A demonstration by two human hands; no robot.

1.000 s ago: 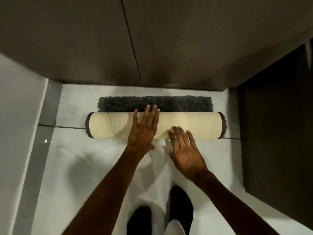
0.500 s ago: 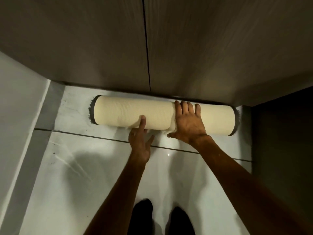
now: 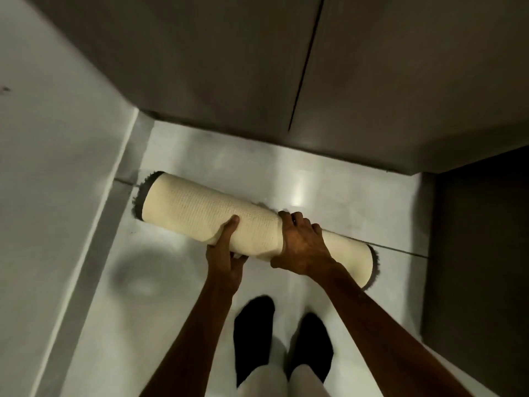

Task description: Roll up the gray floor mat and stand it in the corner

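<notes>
Pale glossy tile floor (image 3: pixel 177 296), dark panelled wall at 12 o'clock. The gray floor mat, rolled into a cream-backed tube (image 3: pixel 200 213), lies slanted from 10 to 4. Rolling looks done; you're on the lift. Your left hand (image 3: pixel 224 253) cups underneath, thumb on top; your right hand (image 3: pixel 300 245) wraps over, fingers closed around it. Next: tip it upright toward the corner at 10.

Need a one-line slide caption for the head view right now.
Both hands, left and right, grip the fully rolled mat, cream backing outward, lying across the pale floor beside the wall.
</notes>
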